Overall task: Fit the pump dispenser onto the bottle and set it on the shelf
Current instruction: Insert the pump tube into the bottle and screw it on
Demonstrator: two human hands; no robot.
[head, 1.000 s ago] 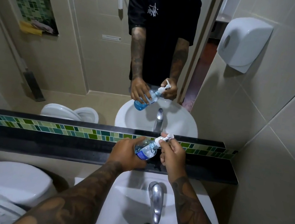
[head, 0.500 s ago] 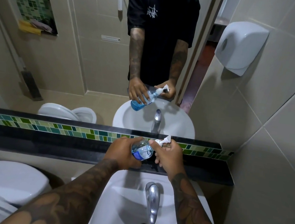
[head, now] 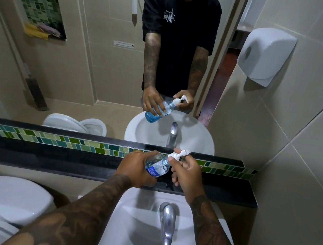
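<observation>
**Pump seated on the bottle, held over the shelf**

I hold the bottle (head: 157, 164) in my left hand (head: 136, 167), fingers wrapped round its lower body, so that the clear plastic and part of a blue label show between thumb and palm. The bottle leans, neck pointing up and to the right, base hidden in my grip. The mirror (head: 96, 50) shows blue liquid pooled in its low end.

My right hand (head: 187, 172) pinches the white pump (head: 178, 154) at its collar, thumb and forefinger closed round it where it meets the bottle's neck. The pump head and spout stick up past my fingertips, toward the mirror. Whether the collar is fully screwed down I cannot tell.

Both hands and the bottle are above the dark shelf (head: 47, 160) that runs below the green tile strip (head: 50, 138), just behind the sink (head: 134, 222). The bottle does not rest on the shelf. The tap (head: 167, 223) stands below my hands, near my right wrist. A toilet (head: 0, 199) sits at my left, and a white dispenser (head: 265, 54) hangs on the right wall.
</observation>
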